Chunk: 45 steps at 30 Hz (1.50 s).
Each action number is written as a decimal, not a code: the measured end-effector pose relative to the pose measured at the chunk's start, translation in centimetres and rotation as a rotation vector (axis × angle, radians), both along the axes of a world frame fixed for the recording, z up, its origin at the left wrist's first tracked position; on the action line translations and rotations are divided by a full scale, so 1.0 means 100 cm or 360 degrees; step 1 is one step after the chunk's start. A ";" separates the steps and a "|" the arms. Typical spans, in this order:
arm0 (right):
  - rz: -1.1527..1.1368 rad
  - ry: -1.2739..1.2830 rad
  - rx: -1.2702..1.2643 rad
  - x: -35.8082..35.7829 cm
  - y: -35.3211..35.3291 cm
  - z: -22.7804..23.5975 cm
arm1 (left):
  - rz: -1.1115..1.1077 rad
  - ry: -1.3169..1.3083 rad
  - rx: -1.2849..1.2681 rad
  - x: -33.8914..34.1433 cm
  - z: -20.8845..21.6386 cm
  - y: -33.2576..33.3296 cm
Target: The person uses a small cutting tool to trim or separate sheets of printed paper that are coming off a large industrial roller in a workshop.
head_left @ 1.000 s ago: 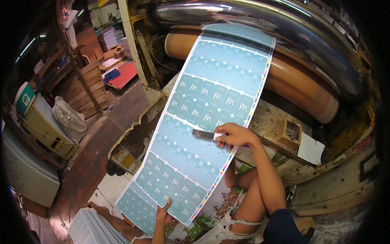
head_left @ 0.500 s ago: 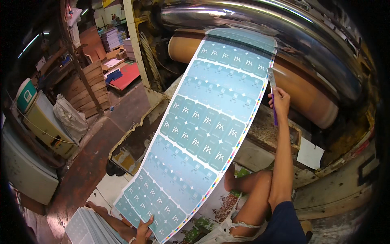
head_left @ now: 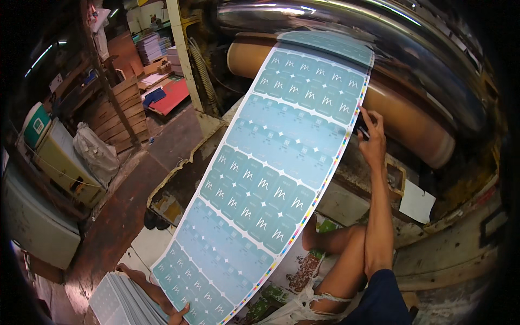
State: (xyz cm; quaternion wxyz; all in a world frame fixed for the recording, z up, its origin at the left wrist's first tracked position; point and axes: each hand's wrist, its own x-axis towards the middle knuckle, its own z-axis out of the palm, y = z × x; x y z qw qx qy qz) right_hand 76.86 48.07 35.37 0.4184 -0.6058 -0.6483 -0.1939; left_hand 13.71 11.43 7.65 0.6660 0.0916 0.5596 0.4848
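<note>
A long printed sheet [head_left: 260, 173], teal and pale blue with rows of card-like panels and a coloured strip along its right edge, hangs down from the rollers toward me. At its lower end my left hand [head_left: 180, 315] grips the edge, thumb on top. My right hand [head_left: 374, 138] is beside the sheet's right edge, higher up, with bent fingers close to the border. A knife [head_left: 364, 131] is in its grip, mostly hidden behind the fingers; only a dark part and a bit of metal show. Whether the fingertips touch the sheet I cannot tell.
A shiny metal roller [head_left: 303, 16] and a brown roller [head_left: 411, 119] lie across the top. A stack of printed sheets [head_left: 116, 303] stands at lower left by my leg. A white paper [head_left: 417, 200] lies at right. A pale sack [head_left: 95, 149] leans at far left.
The printed sheet has come further down from the rollers. My left hand has moved down and left with it. My right hand has dropped slightly, and the knife's upright blade has swung out of sight.
</note>
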 end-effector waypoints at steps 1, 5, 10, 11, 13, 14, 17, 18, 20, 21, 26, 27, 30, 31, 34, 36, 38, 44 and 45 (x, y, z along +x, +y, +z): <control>0.0005 -0.0004 -0.0003 -0.002 0.002 0.005 | 0.0010 0.0015 -0.0016 -0.001 0.003 -0.002; 0.0341 -0.0141 -0.0144 0.012 0.018 0.009 | 0.0055 0.0061 -0.0044 0.004 0.008 -0.006; 0.0441 -0.0169 -0.0467 0.038 0.041 0.020 | 0.0334 -0.0026 0.0168 0.008 -0.023 -0.025; 0.0419 -0.0010 -0.0690 0.038 0.043 0.026 | 0.0351 -0.0035 0.0179 0.004 -0.034 -0.029; 0.0494 0.0022 -0.0621 0.034 0.030 0.054 | 0.0309 0.0027 0.0250 0.006 -0.063 -0.025; 0.0633 0.0130 -0.0578 0.032 0.037 0.048 | 0.0354 0.0082 0.0149 0.023 -0.031 -0.018; 0.0792 0.0192 -0.0656 0.045 0.057 0.045 | 0.0364 0.0129 0.0127 0.019 -0.038 -0.024; 0.0795 0.0231 -0.0680 0.045 0.056 0.032 | 0.0353 0.0178 0.0098 0.010 -0.037 -0.027; 0.0639 0.0205 -0.0883 0.047 0.055 0.007 | 0.0322 0.0285 0.0023 -0.016 -0.037 -0.034; 0.0634 0.0237 -0.0904 0.053 0.056 -0.008 | 0.0294 0.0334 -0.0021 -0.031 -0.038 -0.036; 0.0785 0.0449 -0.1045 0.049 0.061 -0.047 | 0.0469 0.0328 0.0103 -0.093 -0.053 -0.070; 0.0759 0.0430 -0.1058 0.055 0.058 -0.041 | 0.0453 0.0302 0.0091 -0.077 -0.052 -0.056; 0.0723 0.0347 -0.1087 0.055 0.056 -0.036 | 0.0182 0.0764 -0.0287 -0.038 -0.031 -0.015; 0.0738 0.0356 -0.1088 0.048 0.055 -0.033 | 0.0272 0.0691 -0.0206 -0.036 -0.033 -0.009; 0.0637 0.0333 -0.1260 0.020 0.046 -0.018 | 0.0461 0.0736 -0.0270 -0.045 -0.040 0.004; 0.0537 0.0235 -0.1350 0.001 0.030 -0.002 | 0.0409 0.0931 -0.0358 -0.047 -0.054 0.017; 0.0541 0.0162 -0.1386 -0.022 0.026 0.002 | 0.0327 0.1011 -0.0299 -0.069 -0.082 0.019; 0.0644 -0.0006 -0.1775 -0.047 -0.002 -0.007 | 0.0104 0.1079 -0.0274 -0.029 -0.144 0.077; 0.0635 -0.0009 -0.1787 -0.047 -0.004 -0.006 | 0.0307 0.0919 -0.0113 -0.019 -0.154 0.083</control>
